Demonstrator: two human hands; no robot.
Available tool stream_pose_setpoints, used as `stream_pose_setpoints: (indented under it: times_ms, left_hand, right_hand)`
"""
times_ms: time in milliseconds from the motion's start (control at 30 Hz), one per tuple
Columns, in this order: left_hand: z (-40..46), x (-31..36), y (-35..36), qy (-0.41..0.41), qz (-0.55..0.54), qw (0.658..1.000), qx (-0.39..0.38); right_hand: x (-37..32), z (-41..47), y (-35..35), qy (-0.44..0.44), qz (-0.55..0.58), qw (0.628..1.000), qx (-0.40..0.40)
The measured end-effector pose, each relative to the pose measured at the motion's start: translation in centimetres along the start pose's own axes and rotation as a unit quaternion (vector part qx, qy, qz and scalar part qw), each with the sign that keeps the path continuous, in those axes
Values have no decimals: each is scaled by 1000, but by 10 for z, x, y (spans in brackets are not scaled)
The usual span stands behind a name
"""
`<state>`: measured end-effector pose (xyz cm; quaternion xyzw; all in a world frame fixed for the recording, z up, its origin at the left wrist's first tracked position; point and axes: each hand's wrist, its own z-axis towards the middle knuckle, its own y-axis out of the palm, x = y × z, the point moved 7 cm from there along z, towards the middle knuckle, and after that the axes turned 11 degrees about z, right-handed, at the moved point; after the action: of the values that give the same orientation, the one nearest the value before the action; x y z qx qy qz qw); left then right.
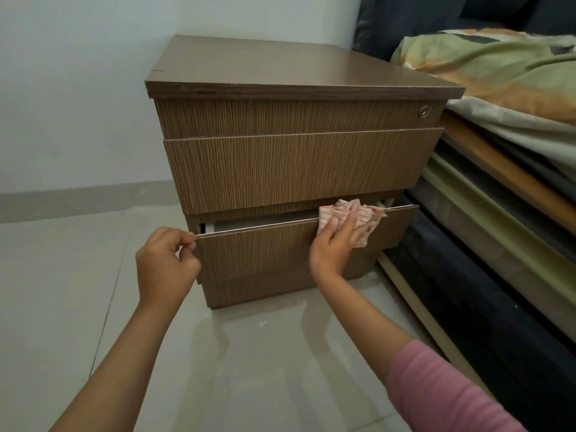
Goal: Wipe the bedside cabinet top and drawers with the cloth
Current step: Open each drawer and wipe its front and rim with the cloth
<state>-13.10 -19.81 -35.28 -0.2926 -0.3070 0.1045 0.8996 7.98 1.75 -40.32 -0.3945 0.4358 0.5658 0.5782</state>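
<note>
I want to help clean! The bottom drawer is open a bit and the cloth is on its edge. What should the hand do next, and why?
Probably slide the cloth leftward along the drawer's top edge. The right hand presses it near the right end, while the left hand pinches the left corner, steadying the drawer. Most of that edge lies bare between the hands.

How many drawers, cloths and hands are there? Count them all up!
Drawers: 3, top, middle, bottom
Cloths: 1, the cloth
Hands: 2, left hand, right hand
Total: 6
</note>
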Motion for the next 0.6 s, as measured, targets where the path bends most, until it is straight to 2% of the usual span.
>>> stream_pose_setpoints:
  times_ms: [300, 400, 500, 600]
  left_hand:
    - [-7, 1, 4, -17, 1, 999, 36]
    - [-6, 1, 4, -14, 6, 999, 29]
    - [-2, -3, 5, -20, -3, 1000, 16]
    - [0, -6, 6, -46, -12, 999, 14]
  right_hand:
    - [19, 70, -62, -1, -31, 997, 66]
    - [25, 81, -75, 30, -6, 992, 123]
    - [36, 76, -71, 98, 38, 978, 181]
    - [37, 62, -56, 95, 52, 978, 178]
